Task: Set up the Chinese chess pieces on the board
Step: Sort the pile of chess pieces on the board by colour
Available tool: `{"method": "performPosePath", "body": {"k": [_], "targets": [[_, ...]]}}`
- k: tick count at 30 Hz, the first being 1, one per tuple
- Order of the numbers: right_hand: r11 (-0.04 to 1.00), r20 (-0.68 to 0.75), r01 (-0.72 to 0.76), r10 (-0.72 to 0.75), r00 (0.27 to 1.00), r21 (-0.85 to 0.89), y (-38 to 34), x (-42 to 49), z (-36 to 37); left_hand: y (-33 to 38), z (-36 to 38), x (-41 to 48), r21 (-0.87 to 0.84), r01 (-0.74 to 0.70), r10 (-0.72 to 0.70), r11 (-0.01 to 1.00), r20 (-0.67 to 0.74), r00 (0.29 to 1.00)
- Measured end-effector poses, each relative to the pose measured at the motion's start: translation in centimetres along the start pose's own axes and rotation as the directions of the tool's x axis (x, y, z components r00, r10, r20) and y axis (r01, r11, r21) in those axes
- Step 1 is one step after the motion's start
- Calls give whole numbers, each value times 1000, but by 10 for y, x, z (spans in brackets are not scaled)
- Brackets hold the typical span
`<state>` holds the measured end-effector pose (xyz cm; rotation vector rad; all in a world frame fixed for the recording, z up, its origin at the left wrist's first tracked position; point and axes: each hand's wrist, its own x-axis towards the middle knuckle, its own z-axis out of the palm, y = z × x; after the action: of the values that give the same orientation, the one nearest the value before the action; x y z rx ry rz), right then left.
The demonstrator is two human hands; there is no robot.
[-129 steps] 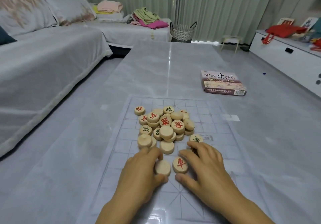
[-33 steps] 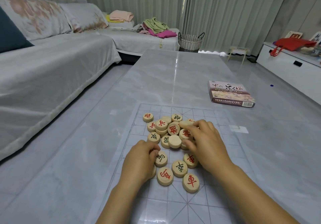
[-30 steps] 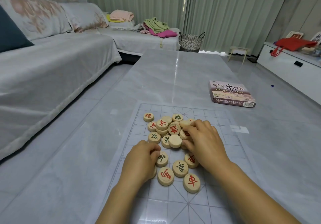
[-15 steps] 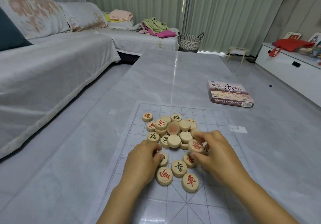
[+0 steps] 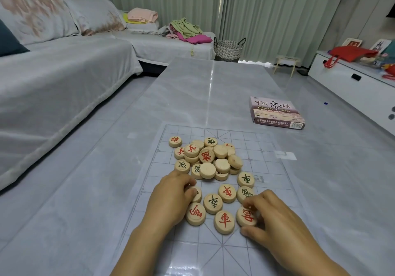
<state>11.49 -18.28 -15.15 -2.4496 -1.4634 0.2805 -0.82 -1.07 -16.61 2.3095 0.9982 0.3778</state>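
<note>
The right hand (image 5: 275,218) pinches a red-lettered piece (image 5: 245,217) between thumb and curled fingertips, low over the board's near right. The left hand (image 5: 171,200) curls its fingers over a half-hidden piece (image 5: 197,194). Between the hands lie loose discs, face up, among them a red chariot (image 5: 224,222) whose character reads upright toward the person. Beyond them is the heaped pile (image 5: 210,158), at mid-board. The board (image 5: 258,147), a pale grid sheet, runs lengthwise away from the person along the desk (image 5: 203,87). The game box (image 5: 275,113) lies beyond its far right corner.
</note>
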Motion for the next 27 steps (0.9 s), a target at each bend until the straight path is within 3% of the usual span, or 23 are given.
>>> {"method": "performPosePath", "body": {"k": [5,8,11,15,18,23,27], "targets": [[991,61,-28,21,998,127,2,6,-3,1,-2,-2,-12,-4,4,1000,19,1000],[980,-36,-55,63,997,192,6,27,-18,2,-2,-3,-20,4,-4,1000,20,1000],[985,-152,-70,94,984,159,6,64,-23,2,-1,-4,0,2,-2,1000,41,999],[993,-130,-96,105,986,71,3,98,-10,3,-3,-4,14,1,-2,1000,78,997],[992,-201,-104,116,973,73,4,100,-6,2,-4,-3,38,-12,8,999,88,996],[895,-248,-168,288,925,413,27,75,-18,3,-4,-3,67,-40,34,997,86,996],[848,-133,-262,357,924,460,48,48,-15,4,-3,-5,101,-57,50,993,69,996]]}}
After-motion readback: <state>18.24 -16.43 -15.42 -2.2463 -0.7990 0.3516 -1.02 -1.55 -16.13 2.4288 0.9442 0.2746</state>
